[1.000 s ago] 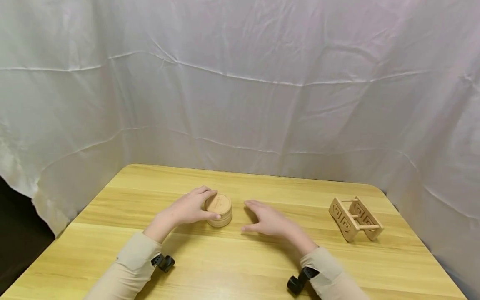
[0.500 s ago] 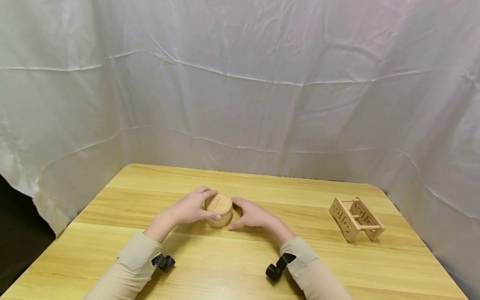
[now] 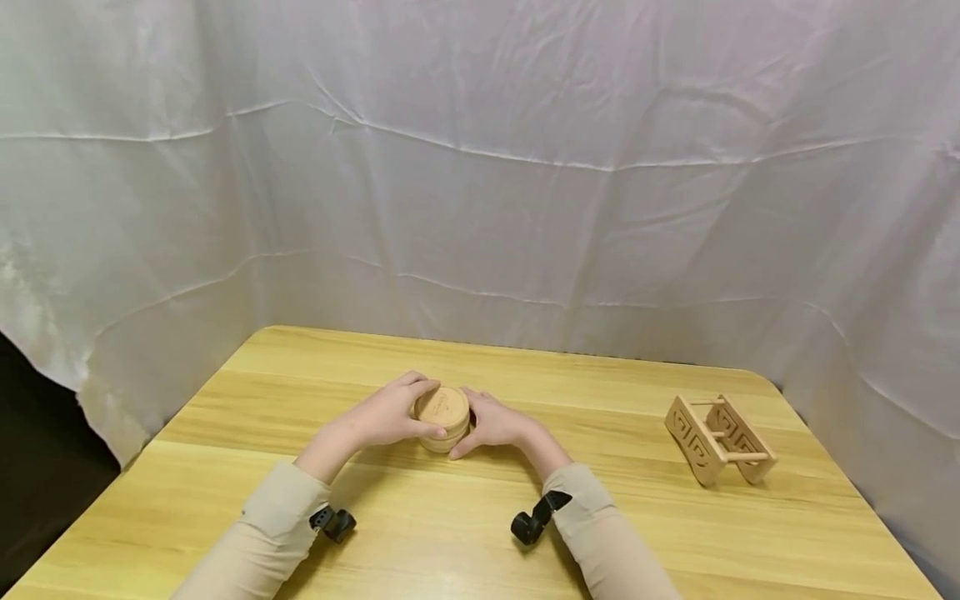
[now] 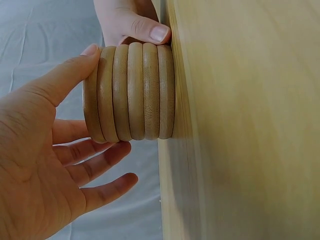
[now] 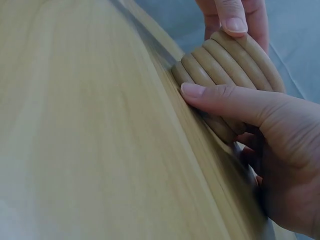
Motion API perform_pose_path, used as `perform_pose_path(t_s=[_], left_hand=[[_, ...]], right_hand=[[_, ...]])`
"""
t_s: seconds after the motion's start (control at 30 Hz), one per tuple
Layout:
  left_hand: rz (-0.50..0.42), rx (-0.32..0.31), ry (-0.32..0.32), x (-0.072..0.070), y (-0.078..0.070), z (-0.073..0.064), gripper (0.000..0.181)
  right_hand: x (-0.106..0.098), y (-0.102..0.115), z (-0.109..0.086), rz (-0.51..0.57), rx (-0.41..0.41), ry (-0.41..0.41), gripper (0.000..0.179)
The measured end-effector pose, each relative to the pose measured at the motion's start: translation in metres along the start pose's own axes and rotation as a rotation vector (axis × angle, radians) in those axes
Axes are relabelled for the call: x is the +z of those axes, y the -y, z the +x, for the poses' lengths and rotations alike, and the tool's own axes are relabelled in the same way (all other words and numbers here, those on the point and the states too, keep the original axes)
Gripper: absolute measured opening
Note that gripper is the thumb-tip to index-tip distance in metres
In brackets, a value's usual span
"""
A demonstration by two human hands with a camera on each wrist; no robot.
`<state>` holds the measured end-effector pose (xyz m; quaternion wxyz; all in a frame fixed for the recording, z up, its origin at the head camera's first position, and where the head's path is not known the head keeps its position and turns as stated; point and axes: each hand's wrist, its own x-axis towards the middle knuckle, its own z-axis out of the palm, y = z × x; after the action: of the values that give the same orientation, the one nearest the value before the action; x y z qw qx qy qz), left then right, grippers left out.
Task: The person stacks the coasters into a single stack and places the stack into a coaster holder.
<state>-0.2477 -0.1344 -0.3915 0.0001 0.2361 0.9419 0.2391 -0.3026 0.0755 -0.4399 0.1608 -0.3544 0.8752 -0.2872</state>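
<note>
A short stack of round wooden coasters (image 3: 442,408) stands on the table, its top disc marked with a small engraving. The left wrist view shows several discs (image 4: 129,92) pressed face to face. My left hand (image 3: 390,414) holds the stack from the left, thumb on the edge of the upper discs and fingers at the far side. From the right, my right hand (image 3: 495,422) grips it lower down. Its thumb (image 5: 225,100) lies across the lower discs in the right wrist view, while some of its fingers are hidden behind the stack.
A wooden coaster holder (image 3: 720,442) with fretwork sides and round crossbars stands at the right of the wooden table (image 3: 450,533). Pale cloth (image 3: 487,208) hangs behind and beside the table. Each wrist wears a small black camera.
My right hand has moved left from beside the stack and closed round its lower part. The left hand stays on the stack. The head view has shifted slightly.
</note>
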Motion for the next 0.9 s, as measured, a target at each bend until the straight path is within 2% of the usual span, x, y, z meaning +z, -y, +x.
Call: perform_pose_path(t_s=[0.1,0.27,0.57,0.9], left_hand=[[-0.002,-0.003,0.002,-0.0002,-0.0005,-0.0007,0.085],[-0.017,0.001,0.008,0.0002,-0.0007,-0.0014,0.086],[-0.089,-0.006,0.014,0.0022,0.0022,-0.0025,0.088],[-0.239,-0.052,0.022,0.0035,0.0011,-0.002,0.088]], right_hand=[[0.0013,-0.0002,0.0008,0.015,0.018,0.004,0.101],[0.0031,-0.0015,0.0003,0.025,0.01,-0.034,0.101],[0.002,0.0021,-0.003,0.035,-0.103,-0.095,0.088],[-0.0016,0.0046,-0.0082,-0.012,-0.047,-0.116,0.084]])
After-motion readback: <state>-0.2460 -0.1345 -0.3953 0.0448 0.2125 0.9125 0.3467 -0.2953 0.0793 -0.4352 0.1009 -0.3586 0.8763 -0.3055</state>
